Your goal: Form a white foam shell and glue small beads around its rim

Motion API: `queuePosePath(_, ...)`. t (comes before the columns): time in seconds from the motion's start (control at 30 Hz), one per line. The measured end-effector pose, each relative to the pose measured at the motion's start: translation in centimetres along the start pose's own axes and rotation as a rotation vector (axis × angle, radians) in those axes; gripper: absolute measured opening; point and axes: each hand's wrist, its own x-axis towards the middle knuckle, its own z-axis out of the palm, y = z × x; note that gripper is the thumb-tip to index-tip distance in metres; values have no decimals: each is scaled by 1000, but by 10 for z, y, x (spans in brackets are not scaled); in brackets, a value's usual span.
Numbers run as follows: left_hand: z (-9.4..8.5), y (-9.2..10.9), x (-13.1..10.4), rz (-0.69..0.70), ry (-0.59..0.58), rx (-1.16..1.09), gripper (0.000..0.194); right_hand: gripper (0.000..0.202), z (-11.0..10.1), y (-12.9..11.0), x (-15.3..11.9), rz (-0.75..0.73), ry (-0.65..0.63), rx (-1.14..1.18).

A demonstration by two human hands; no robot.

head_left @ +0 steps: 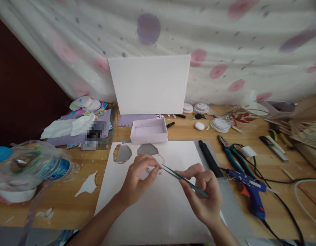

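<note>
Teal tweezers are gripped in my right hand, their tips pointing left and slightly apart. My left hand pinches thumb and forefinger together beside those tips; what sits in the pinch is too small to name. Just beyond the fingertips is a round, thin-rimmed outline, partly hidden by my left hand, and I cannot tell if it is a loose ring or a cut. Both hands are above a white sheet with rounded cut-out holes near its far edge.
A lilac open box stands behind the sheet, before an upright white panel. On the right lie a blue glue gun, pliers and a black bar. A plastic bottle lies at left.
</note>
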Motion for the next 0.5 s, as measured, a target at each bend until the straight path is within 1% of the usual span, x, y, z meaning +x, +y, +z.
queuePosePath(0.27,-6,-3,-5,-15,-47,0,11,34,-2,3,6,20,-119,10)
queuePosePath(0.4,-6,-6,-3,-36,-63,-16,11,35,-3,7,7,20,-142,25)
queuePosePath(0.5,-4,-9,0,-81,-80,-60,11,34,-4,10,9,11,-139,10)
